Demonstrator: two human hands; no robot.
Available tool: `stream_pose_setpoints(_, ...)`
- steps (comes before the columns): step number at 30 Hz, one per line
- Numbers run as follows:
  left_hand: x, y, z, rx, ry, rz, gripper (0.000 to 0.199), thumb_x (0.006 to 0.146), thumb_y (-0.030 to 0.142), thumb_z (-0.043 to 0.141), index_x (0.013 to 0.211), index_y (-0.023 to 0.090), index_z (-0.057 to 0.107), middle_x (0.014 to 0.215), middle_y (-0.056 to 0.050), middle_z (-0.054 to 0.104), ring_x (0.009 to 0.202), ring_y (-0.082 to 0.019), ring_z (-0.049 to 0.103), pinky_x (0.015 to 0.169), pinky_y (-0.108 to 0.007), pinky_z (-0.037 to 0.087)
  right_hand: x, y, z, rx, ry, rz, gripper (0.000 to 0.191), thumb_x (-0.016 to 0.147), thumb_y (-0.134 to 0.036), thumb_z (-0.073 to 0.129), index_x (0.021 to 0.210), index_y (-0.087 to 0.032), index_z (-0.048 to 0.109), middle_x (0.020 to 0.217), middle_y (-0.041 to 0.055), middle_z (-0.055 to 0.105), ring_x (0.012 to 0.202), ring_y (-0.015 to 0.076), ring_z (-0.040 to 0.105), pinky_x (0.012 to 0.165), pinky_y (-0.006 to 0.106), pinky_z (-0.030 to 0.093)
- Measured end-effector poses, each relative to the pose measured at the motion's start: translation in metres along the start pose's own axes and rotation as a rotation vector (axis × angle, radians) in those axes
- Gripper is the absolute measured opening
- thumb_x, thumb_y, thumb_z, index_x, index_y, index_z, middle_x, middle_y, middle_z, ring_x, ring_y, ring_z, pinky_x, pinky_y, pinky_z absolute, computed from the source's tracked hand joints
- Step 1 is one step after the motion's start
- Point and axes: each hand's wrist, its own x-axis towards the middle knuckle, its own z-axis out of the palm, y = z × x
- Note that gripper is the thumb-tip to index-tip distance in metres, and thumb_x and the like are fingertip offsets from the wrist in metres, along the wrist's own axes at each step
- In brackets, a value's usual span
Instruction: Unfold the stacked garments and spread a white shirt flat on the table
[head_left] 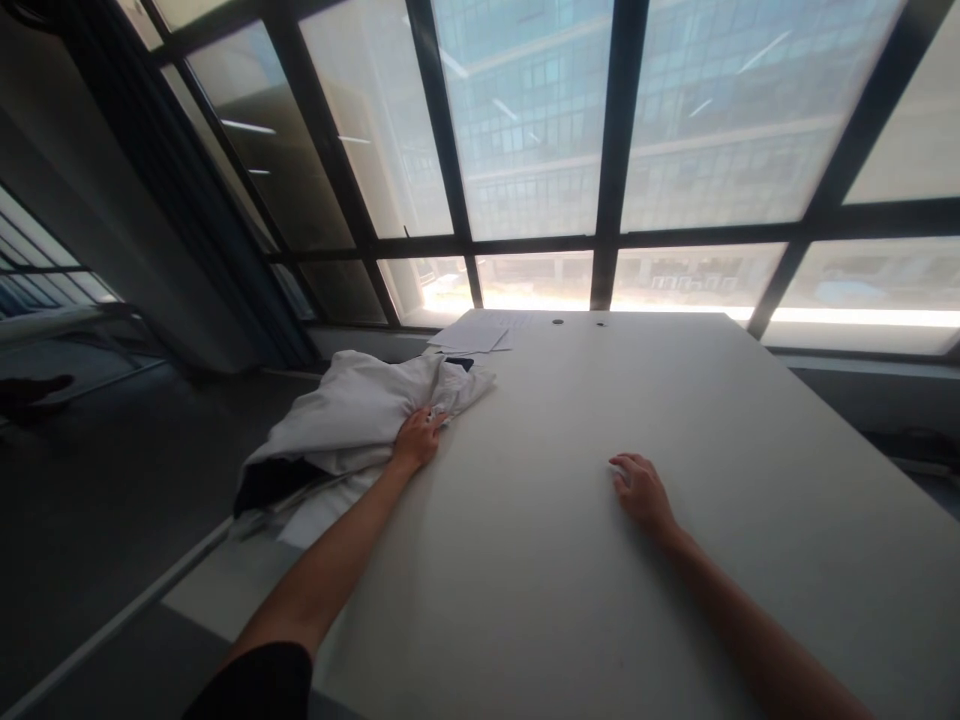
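A crumpled light-grey garment (360,400) with a dark inside lies in a heap on the left edge of the white table (555,560). My left hand (418,438) is at its right side, the fingers closed on a fold of the cloth. A small dark and light detail shows by those fingertips, too small to name. Further right, my right hand (641,490) rests on the tabletop, fingers loosely bent and a little apart, holding nothing.
White paper sheets (472,332) lie at the table's far left, just beyond a dark flat object (459,363) by the garment. Two small dark spots (557,322) mark the far edge. Large framed windows (525,120) stand behind, with a dark curtain (180,200) on the left.
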Motion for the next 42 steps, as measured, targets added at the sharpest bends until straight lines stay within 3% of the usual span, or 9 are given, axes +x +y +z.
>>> stream_pose_setpoints(3, 0.002, 0.028, -0.006, 0.008, 0.048, -0.074, 0.048, 0.090, 0.016, 0.053, 0.135, 0.028, 0.062, 0.153, -0.007, 0.047, 0.140, -0.031, 0.040, 0.115, -0.049, 0.033, 0.001, 0.000, 0.001, -0.010, 0.004, -0.011, 0.034, 0.086, -0.019, 0.049, 0.111, -0.014, 0.071, 0.115, 0.0137, 0.068, 0.112, 0.0268, 0.059, 0.104, 0.041, 0.045)
stream_pose_setpoints(7, -0.005, 0.110, 0.005, -0.044, 0.121, 0.035, 0.053, 0.092, 0.021, 0.052, 0.144, 0.028, 0.053, 0.160, -0.007, 0.037, 0.151, -0.031, 0.023, 0.121, -0.053, 0.021, 0.007, 0.009, 0.002, -0.048, 0.030, -0.016, 0.037, 0.087, -0.020, 0.047, 0.116, -0.014, 0.070, 0.120, 0.0145, 0.068, 0.115, 0.0266, 0.059, 0.106, 0.042, 0.044)
stream_pose_setpoints(11, -0.015, 0.187, 0.028, -0.227, -0.014, 0.167, 0.048, 0.096, 0.030, 0.051, 0.144, 0.025, 0.053, 0.155, -0.010, 0.046, 0.147, -0.030, 0.032, 0.121, -0.056, 0.023, 0.012, 0.029, -0.003, -0.183, 0.075, 0.041, 0.042, 0.089, -0.023, 0.045, 0.122, -0.008, 0.067, 0.127, 0.0204, 0.065, 0.122, 0.0296, 0.057, 0.109, 0.046, 0.043)
stream_pose_setpoints(14, -0.021, 0.204, 0.035, -0.326, -0.122, 0.203, 0.045, 0.097, 0.031, 0.051, 0.141, 0.022, 0.056, 0.152, -0.011, 0.050, 0.144, -0.030, 0.039, 0.120, -0.055, 0.027, 0.011, 0.041, -0.007, -0.233, 0.084, 0.079, 0.043, 0.090, -0.025, 0.044, 0.123, -0.008, 0.067, 0.127, 0.0218, 0.065, 0.123, 0.0306, 0.057, 0.110, 0.048, 0.042)
stream_pose_setpoints(23, -0.019, 0.172, 0.032, -0.593, -0.081, 0.273, 0.031, 0.090, 0.018, 0.060, 0.119, 0.020, 0.071, 0.130, -0.007, 0.068, 0.123, -0.020, 0.061, 0.113, -0.035, 0.043, 0.006, 0.038, -0.009, -0.322, 0.014, 0.034, 0.040, 0.091, -0.025, 0.048, 0.122, -0.010, 0.068, 0.134, 0.0235, 0.061, 0.128, 0.0333, 0.055, 0.111, 0.048, 0.041)
stream_pose_setpoints(26, -0.003, 0.152, 0.024, -0.512, 0.088, 0.155, 0.031, 0.088, 0.011, 0.059, 0.115, 0.017, 0.072, 0.124, -0.009, 0.071, 0.117, -0.021, 0.063, 0.111, -0.036, 0.044, 0.007, 0.039, -0.009, -0.314, 0.013, 0.024, 0.039, 0.091, -0.025, 0.049, 0.121, -0.010, 0.069, 0.133, 0.0244, 0.061, 0.128, 0.0337, 0.055, 0.111, 0.048, 0.041)
stream_pose_setpoints(31, 0.012, 0.082, 0.000, -0.151, 0.353, -0.177, 0.044, 0.085, 0.016, 0.062, 0.130, 0.016, 0.064, 0.141, -0.015, 0.058, 0.138, -0.032, 0.045, 0.117, -0.051, 0.031, 0.007, 0.041, -0.007, -0.313, 0.015, 0.031, 0.038, 0.090, -0.025, 0.049, 0.121, -0.013, 0.069, 0.134, 0.0214, 0.062, 0.129, 0.0323, 0.055, 0.111, 0.048, 0.041)
stream_pose_setpoints(36, 0.010, 0.035, -0.001, 0.041, 0.289, -0.340, 0.058, 0.083, 0.022, 0.064, 0.140, 0.016, 0.056, 0.143, -0.018, 0.054, 0.137, -0.035, 0.041, 0.113, -0.050, 0.033, 0.008, 0.036, -0.007, -0.314, 0.016, 0.051, 0.038, 0.089, -0.023, 0.050, 0.121, -0.014, 0.069, 0.134, 0.0190, 0.063, 0.129, 0.0307, 0.054, 0.113, 0.047, 0.040)
stream_pose_setpoints(42, 0.017, 0.034, 0.004, 0.012, 0.224, -0.359, 0.035, 0.089, 0.025, 0.057, 0.121, 0.017, 0.069, 0.131, -0.014, 0.064, 0.119, -0.034, 0.054, 0.099, -0.047, 0.043, 0.009, 0.024, -0.013, -0.291, 0.012, 0.081, 0.038, 0.090, -0.021, 0.051, 0.123, -0.014, 0.069, 0.136, 0.0180, 0.061, 0.130, 0.0295, 0.052, 0.114, 0.046, 0.037)
